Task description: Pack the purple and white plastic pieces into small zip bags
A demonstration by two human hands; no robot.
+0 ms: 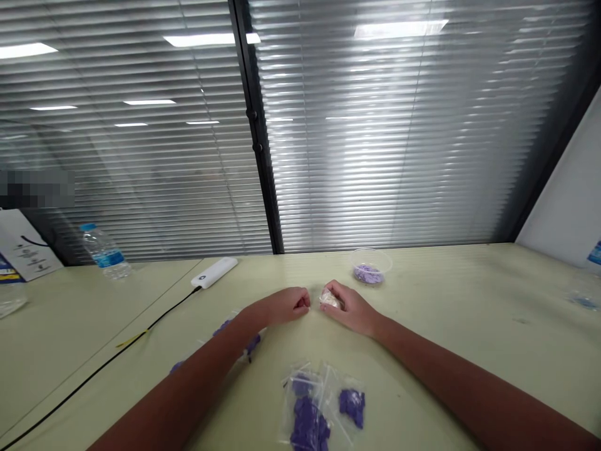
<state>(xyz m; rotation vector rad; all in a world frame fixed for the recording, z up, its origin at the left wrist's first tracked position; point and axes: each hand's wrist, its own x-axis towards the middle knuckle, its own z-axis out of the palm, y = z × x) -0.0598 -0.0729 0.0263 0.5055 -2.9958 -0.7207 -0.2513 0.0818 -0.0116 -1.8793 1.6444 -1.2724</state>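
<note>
My right hand (pixel 353 308) is closed around a small whitish lump (pixel 330 299) that looks wrapped in clear plastic. Just to its left, my left hand (pixel 287 304) is curled into a fist, and I cannot make out whether anything is inside. The two hands are close but apart, low over the table. Between my forearms lie clear plastic bags with dark purple pieces (pixel 306 421), and one beside them holds a smaller purple clump (pixel 352 406). More purple pieces (pixel 253 342) in clear bags are partly hidden behind my left forearm.
Beyond my right hand stands a clear round tub (pixel 370 260) with light purple bits. A white power bank (pixel 215 273) with a black cable (pixel 117 354) lies to the left. Water bottles (pixel 107 254) stand on both sides. A blind-covered glass partition (pixel 385 138) borders the table's back.
</note>
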